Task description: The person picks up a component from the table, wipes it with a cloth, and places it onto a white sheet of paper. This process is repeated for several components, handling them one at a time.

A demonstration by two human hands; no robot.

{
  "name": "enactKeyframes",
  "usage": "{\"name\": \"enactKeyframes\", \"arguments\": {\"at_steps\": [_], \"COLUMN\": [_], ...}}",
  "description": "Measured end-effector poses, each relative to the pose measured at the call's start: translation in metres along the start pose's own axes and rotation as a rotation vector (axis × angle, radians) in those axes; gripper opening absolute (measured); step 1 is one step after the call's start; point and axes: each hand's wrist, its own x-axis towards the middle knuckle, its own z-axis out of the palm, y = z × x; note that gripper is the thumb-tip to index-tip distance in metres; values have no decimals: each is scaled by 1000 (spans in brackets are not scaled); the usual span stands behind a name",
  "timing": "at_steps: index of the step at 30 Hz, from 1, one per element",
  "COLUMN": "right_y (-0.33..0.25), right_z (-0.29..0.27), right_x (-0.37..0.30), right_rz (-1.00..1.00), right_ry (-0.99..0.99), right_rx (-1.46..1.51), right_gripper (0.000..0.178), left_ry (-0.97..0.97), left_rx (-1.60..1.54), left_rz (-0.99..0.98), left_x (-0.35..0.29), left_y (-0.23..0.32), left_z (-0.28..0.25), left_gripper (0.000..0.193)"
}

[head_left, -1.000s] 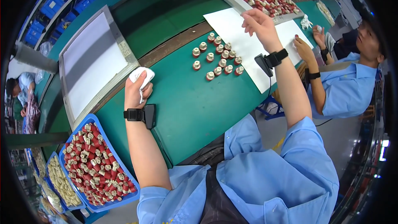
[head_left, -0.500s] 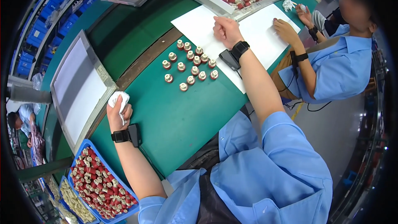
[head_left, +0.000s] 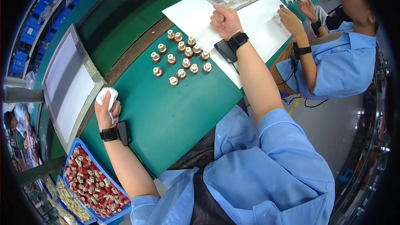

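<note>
My left hand (head_left: 103, 117) is closed around a crumpled white cloth (head_left: 101, 96), beside the corner of a framed white panel. My right hand (head_left: 225, 23) is curled into a fist over the white sheet (head_left: 262, 29); what it holds, if anything, is hidden by the fingers. Between my hands, several small red parts with silvery metal tops (head_left: 186, 63) stand upright in a loose group on the green work surface (head_left: 166, 112). Neither hand touches them.
A blue bin (head_left: 75, 146) heaped with similar parts stands near my left forearm. At the far side lies a tray (head_left: 250, 2) of more parts. The framed white panel (head_left: 68, 87) rests at the left. A co-worker (head_left: 341, 62) works at the right, both hands near the sheet.
The whole view has shifted slightly, so the table and parts sit a little further left and up. My left hand still grips the cloth, and my right hand stays curled.
</note>
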Motion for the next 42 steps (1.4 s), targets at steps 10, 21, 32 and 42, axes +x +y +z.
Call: {"name": "enactKeyframes", "arguments": {"at_steps": [10,21,32,42], "right_y": [3,11,9,10], "right_z": [-42,-21,-25,-40], "right_x": [14,13,16,24], "right_rz": [85,89,57,69], "right_ry": [-118,-87,-128,-171], "right_rx": [89,92,59,58], "right_gripper": [44,47,47,46], "left_ry": [-73,-119,-157,-115], "left_rx": [-20,90,-38,-169], "left_rz": [43,144,72,79], "left_x": [6,-7,-4,0], "left_y": [-8,6,6,7], "left_z": [2,3,4,3], "left_gripper": [27,21,10,14]}}
